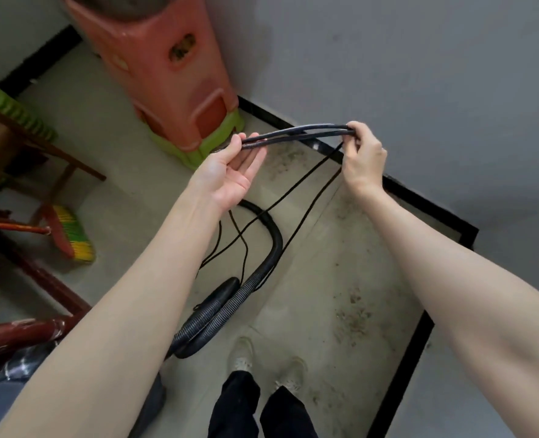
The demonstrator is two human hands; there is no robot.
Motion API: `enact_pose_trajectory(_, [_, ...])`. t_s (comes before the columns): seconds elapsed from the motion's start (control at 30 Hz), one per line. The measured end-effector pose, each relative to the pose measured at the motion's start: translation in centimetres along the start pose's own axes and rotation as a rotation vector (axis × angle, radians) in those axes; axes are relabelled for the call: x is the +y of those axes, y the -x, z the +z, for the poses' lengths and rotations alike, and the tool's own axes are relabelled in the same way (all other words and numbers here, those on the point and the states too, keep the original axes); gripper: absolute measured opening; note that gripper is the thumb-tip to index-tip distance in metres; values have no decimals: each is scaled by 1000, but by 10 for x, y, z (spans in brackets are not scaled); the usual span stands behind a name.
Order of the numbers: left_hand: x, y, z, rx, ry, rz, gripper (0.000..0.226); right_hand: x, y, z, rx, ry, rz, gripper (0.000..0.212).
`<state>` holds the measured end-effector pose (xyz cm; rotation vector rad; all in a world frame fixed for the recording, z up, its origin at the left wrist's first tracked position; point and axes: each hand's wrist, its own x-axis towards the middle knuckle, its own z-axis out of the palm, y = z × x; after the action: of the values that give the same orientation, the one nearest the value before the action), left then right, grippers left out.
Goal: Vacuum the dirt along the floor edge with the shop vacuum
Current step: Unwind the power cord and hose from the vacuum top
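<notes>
A bundle of black power cord (296, 134) is stretched between my two hands at chest height. My left hand (230, 172) is palm up, its fingertips pinching the bundle's left end. My right hand (361, 153) grips the right end with curled fingers. Loose cord strands (303, 184) hang from it down to the floor. Below them the black ribbed vacuum hose (230, 305) lies curved on the floor, with a black nozzle (225, 287) beside it. Dirt (353, 314) is scattered along the floor near the black baseboard (420, 336).
Stacked pink and green plastic stools (173, 83) stand in the corner by the grey wall. A dark wooden chair (40, 172) and a colourful broom head (72, 235) are on the left. My feet (268, 361) stand on the floor at the bottom.
</notes>
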<state>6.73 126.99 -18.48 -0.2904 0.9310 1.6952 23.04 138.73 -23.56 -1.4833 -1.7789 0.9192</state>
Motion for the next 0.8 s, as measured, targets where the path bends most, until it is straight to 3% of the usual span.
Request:
enact_pose_trajectory(0.13, [7, 12, 48, -71, 12, 3, 15, -43, -40, -39, 137, -36, -111, 24])
enact_pose_trajectory(0.4, [12, 32, 113, -99, 62, -107, 12, -95, -68, -110, 210, -23, -321, 21])
enact_pose_trajectory(0.63, [1, 35, 100, -24, -268, -191, 22, -71, -52, -133, 36, 237, -274, 25])
enact_pose_trajectory(0.8, [-22, 23, 49, 125, -295, -235, 16, -19, -10, -121, -169, 430, -125, 29])
